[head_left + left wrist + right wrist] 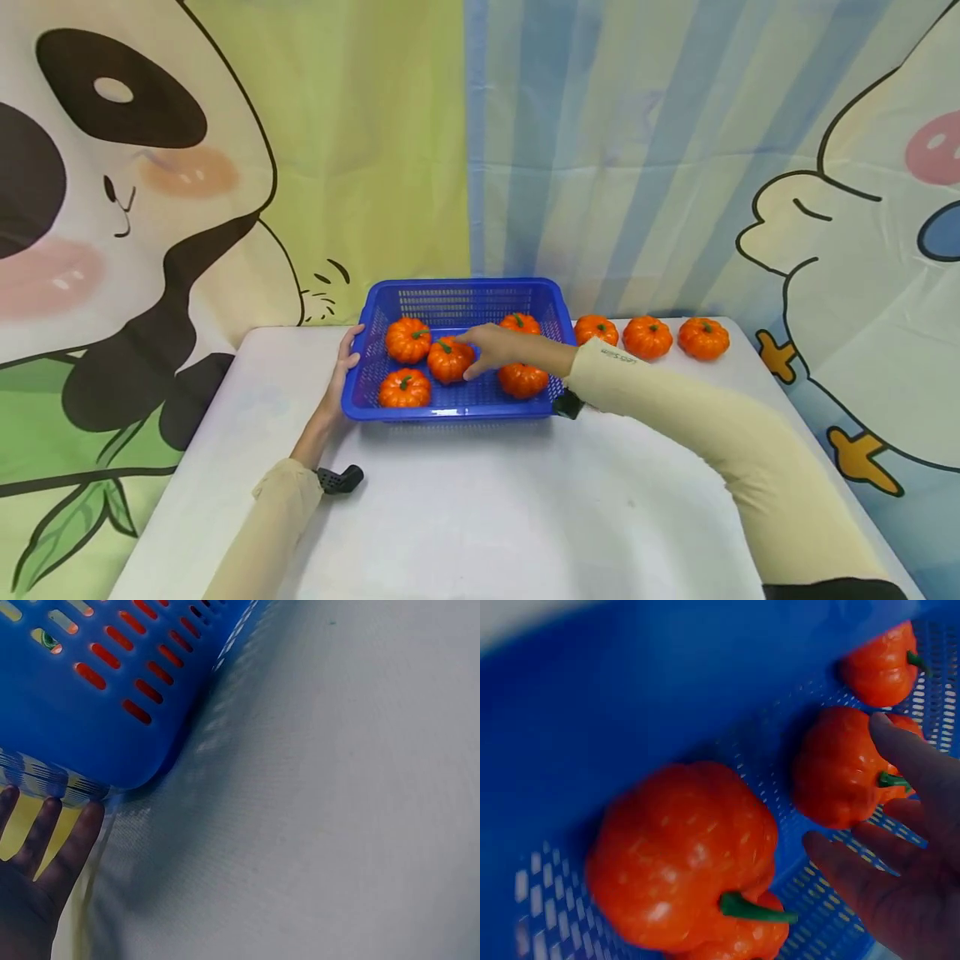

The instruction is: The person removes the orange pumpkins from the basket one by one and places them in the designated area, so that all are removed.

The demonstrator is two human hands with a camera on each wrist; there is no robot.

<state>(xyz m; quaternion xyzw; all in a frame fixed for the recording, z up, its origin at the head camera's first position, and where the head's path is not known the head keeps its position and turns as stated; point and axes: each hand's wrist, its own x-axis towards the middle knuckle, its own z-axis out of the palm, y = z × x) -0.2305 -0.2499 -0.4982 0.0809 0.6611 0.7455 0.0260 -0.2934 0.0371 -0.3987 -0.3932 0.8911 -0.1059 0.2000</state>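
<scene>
A blue plastic basket (457, 412) holds several small orange pumpkins with green stems. On its left side, my left hand (342, 371) touches the outer wall; the left wrist view shows straight, spread fingers (75, 844) against it. Over the basket's inside reaches my right hand (491, 348), beside the middle pumpkin (447, 362). In the right wrist view its thumb and fingers are spread near a pumpkin (832, 769), gripping nothing. Two pumpkins, a front-left one (405, 389) and a back-left one (407, 340), lie left of it. The right forearm partly covers the right-hand pumpkins (523, 382).
Three more pumpkins stand in a row right of the basket, the middle one (647, 337) between two others. Everything rests on a white table (480, 508). Behind it hangs a cartoon-printed curtain (397, 150).
</scene>
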